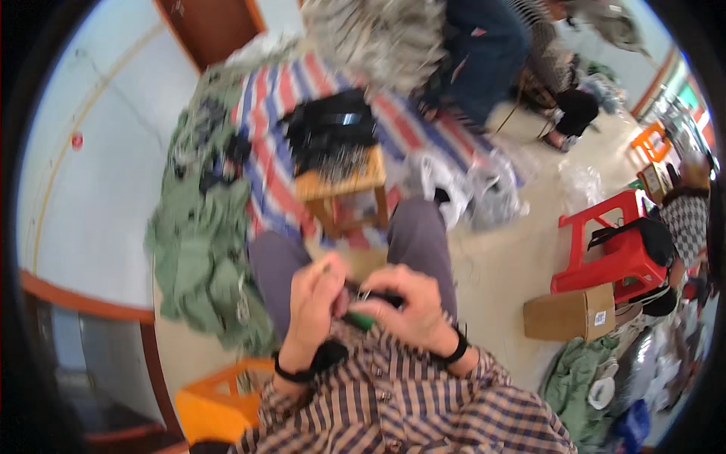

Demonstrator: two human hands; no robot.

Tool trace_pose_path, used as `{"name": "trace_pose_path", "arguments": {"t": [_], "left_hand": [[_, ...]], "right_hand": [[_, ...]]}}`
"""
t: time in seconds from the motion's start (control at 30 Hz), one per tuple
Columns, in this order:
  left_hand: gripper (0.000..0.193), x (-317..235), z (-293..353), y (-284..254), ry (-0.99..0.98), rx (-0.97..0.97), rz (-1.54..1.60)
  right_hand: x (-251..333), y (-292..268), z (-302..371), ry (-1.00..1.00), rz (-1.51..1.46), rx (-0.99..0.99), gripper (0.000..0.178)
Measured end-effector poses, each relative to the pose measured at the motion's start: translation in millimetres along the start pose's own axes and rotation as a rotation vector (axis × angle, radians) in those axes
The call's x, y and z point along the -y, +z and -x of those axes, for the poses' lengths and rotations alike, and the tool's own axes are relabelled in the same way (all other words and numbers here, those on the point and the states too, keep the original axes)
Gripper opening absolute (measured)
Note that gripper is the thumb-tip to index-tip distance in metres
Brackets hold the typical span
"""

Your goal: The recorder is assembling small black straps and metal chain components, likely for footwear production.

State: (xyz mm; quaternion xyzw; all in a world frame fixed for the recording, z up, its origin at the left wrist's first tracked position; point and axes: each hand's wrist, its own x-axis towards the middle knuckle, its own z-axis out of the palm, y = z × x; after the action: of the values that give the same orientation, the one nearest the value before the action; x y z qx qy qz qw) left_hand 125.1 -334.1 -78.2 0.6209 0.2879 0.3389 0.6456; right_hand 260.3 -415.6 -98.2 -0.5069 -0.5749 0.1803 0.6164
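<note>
My left hand (pixel 316 296) is closed over my lap, its fingers bunched together; what they hold, if anything, is hidden and blurred. Close beside it, my right hand (pixel 412 304) pinches a small black piece (pixel 387 296) with a bit of shiny metal at its edge; its exact kind is too blurred to tell. Something green (pixel 361 321) shows below and between the hands. Past my knees stands a small wooden stool (pixel 344 185), topped by a pile of black strap-like pieces (pixel 333 125) with thin metal parts hanging at the near end.
A striped sheet (pixel 265 151) covers the floor ahead, with green cloth (pixel 200 250) heaped along its left. White plastic bags (pixel 488 189) lie right of the stool. Farther right are a red stool (pixel 605 246) and a cardboard box (pixel 569 312). Other people sit at the far right.
</note>
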Motion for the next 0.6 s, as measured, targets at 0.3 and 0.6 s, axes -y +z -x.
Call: {"name": "trace_pose_path", "arguments": {"t": [0.3, 0.6], "left_hand": [[0.031, 25.5, 8.6, -6.8, -0.140, -0.015, 0.528], [0.031, 32.4, 10.0, -11.0, -0.120, -0.005, 0.500]], "right_hand": [[-7.5, 18.1, 2.0, -0.093, 0.002, 0.041, 0.025], [-0.5, 18.9, -0.4, -0.138, 0.155, 0.089, 0.025]]}}
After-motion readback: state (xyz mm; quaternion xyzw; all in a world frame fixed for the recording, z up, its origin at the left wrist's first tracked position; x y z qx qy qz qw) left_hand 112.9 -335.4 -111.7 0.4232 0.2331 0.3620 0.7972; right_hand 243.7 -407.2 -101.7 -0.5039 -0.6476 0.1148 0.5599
